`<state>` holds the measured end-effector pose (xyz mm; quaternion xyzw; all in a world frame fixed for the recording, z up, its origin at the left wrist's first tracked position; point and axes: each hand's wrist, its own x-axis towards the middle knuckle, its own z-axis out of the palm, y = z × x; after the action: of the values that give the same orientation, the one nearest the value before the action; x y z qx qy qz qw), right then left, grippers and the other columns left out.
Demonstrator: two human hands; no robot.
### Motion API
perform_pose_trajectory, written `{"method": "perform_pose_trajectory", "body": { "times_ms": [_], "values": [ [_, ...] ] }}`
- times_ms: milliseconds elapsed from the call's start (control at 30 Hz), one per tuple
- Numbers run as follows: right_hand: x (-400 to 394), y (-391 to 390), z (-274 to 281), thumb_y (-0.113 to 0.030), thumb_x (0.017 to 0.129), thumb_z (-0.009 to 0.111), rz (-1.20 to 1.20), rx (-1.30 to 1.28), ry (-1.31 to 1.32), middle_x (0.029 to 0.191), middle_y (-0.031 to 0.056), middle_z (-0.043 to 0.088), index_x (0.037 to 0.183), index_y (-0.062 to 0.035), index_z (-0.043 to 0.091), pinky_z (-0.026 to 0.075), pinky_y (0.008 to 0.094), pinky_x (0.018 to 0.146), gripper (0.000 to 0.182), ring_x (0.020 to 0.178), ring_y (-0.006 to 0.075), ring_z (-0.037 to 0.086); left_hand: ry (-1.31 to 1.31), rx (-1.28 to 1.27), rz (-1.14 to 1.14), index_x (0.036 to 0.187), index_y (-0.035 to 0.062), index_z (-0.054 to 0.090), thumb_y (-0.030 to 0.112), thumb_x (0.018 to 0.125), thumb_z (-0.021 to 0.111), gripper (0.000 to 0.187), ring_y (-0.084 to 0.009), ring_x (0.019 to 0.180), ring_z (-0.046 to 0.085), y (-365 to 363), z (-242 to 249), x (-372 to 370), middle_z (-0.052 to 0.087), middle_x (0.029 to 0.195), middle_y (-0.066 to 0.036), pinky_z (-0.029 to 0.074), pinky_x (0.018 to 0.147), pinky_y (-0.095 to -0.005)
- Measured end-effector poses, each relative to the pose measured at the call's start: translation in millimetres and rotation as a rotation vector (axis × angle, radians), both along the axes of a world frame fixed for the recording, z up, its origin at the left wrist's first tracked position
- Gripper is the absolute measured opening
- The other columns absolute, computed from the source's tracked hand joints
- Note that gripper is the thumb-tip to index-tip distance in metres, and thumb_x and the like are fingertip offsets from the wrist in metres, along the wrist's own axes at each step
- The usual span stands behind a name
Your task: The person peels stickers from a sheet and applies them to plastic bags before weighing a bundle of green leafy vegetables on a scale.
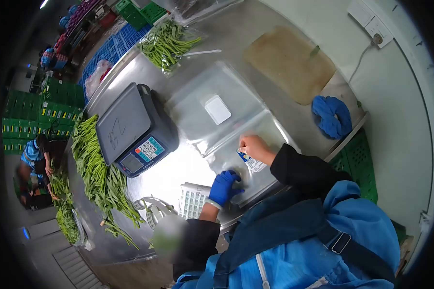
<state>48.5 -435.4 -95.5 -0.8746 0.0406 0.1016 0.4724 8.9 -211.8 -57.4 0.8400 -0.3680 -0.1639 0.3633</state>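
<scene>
My left hand (224, 186), in a blue glove, presses flat on a clear plastic bag (255, 139) lying on the steel table (236, 43). My bare right hand (252, 146) pinches a white and blue label sticker (252, 163) against the same bag, just beyond the gloved hand. A second clear bag (197, 103) with a white label (217, 109) lies spread out behind it. Both my sleeves are black over a blue garment.
A grey weighing scale (132, 127) stands left of the bags, with loose green beans (99, 168) heaped beside it. A filled bean bag (168, 44), a brown board (289, 62) and a blue cloth (332, 115) lie farther off. Green crates (29, 118) and another person (36, 159) are at the left.
</scene>
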Motion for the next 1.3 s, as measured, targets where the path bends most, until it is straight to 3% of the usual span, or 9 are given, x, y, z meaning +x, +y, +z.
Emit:
{"method": "perform_pose_trajectory", "body": {
  "times_ms": [100,367,567,900,967,1100,1233,1267,1300],
  "values": [
    [-0.1,-3.7,2.5,-0.023,0.077,0.075,0.020,-0.371,-0.180,0.075,0.0103,0.064,0.088,-0.0071,0.061,0.045,0.0395,0.060,0.024,0.067,0.0276,0.062,0.052,-0.009,0.016,0.088,0.0080,0.068,0.013,0.066,0.080,0.026,-0.0316,0.083,0.059,1.0,-23.3,-3.6,0.064,0.087,-0.011,0.048,0.074,-0.0394],
    [1.2,-32.7,106.9,-0.011,0.090,0.066,-0.045,0.738,0.176,0.069,-0.0030,0.052,0.088,-0.0047,0.054,0.036,0.0208,0.051,0.014,0.059,0.0034,0.045,0.872,-0.278,0.534,0.093,-0.0031,0.068,0.006,0.090,0.061,0.012,-0.0155,0.079,0.063,18.8,-25.4,28.5,0.069,0.090,-0.007,0.050,0.075,-0.0279],
    [-6.2,-32.7,114.2,-0.010,0.090,0.065,-0.032,0.898,0.166,0.072,-0.0023,0.053,0.090,-0.0056,0.056,0.036,0.0202,0.052,0.010,0.060,0.0035,0.046,0.696,-0.438,0.136,0.096,-0.0033,0.071,0.010,0.091,0.062,0.017,-0.0165,0.083,0.065,29.1,-10.3,58.4,0.070,0.098,-0.012,0.051,0.079,-0.0284],
    [-18.6,-44.9,109.9,-0.010,0.089,0.066,-0.070,0.954,0.150,0.072,-0.0019,0.054,0.090,-0.0056,0.056,0.037,0.0204,0.054,0.010,0.062,0.0039,0.049,0.599,-0.173,0.399,0.101,0.0016,0.069,0.009,0.091,0.054,0.019,-0.0120,0.070,0.064,33.8,-37.7,63.2,0.068,0.084,-0.004,0.049,0.063,-0.0224],
    [-19.6,-41.2,103.7,-0.010,0.088,0.066,-0.060,0.922,0.173,0.072,-0.0014,0.055,0.089,-0.0056,0.056,0.038,0.0214,0.054,0.011,0.063,0.0042,0.050,0.850,-0.548,0.957,0.102,0.0043,0.068,0.014,0.094,0.053,0.020,-0.0113,0.068,0.062,49.9,-17.0,88.6,0.066,0.084,-0.003,0.045,0.060,-0.0211],
    [-18.6,-27.2,63.8,-0.008,0.083,0.069,-0.050,0.552,0.140,0.073,0.0031,0.058,0.087,-0.0051,0.055,0.043,0.0282,0.058,0.015,0.065,0.0106,0.056,0.213,-0.751,1.308,0.093,0.0032,0.063,0.016,0.095,0.051,0.017,-0.0083,0.068,0.052,71.6,34.0,108.7,0.063,0.079,-0.003,0.041,0.065,-0.0230],
    [-10.3,-8.0,38.8,-0.007,0.075,0.070,0.054,0.166,-0.091,0.075,0.0112,0.061,0.084,-0.0040,0.053,0.047,0.0380,0.064,0.020,0.068,0.0260,0.061,0.174,-0.304,0.586,0.090,0.0036,0.062,0.003,0.090,0.047,0.015,-0.0136,0.075,0.053,46.2,11.1,56.2,0.061,0.085,-0.001,0.045,0.071,-0.0285],
    [-8.3,-3.5,31.9,-0.006,0.074,0.069,0.101,0.100,-0.114,0.076,0.0138,0.061,0.085,-0.0045,0.051,0.046,0.0426,0.066,0.022,0.075,0.0351,0.060,0.593,-0.541,0.452,0.096,0.0048,0.064,0.006,0.087,0.058,0.010,-0.0166,0.081,0.058,29.8,-2.0,33.4,0.061,0.087,-0.004,0.047,0.074,-0.0300],
    [-7.2,-2.8,24.9,-0.007,0.075,0.069,0.127,0.002,-0.137,0.077,0.0134,0.060,0.086,-0.0051,0.051,0.046,0.0434,0.066,0.022,0.077,0.0354,0.061,0.263,-0.196,0.176,0.100,0.0070,0.063,0.015,0.078,0.074,0.026,-0.0236,0.086,0.061,18.0,-4.0,21.2,0.061,0.090,-0.008,0.048,0.077,-0.0334]
  ]
}}
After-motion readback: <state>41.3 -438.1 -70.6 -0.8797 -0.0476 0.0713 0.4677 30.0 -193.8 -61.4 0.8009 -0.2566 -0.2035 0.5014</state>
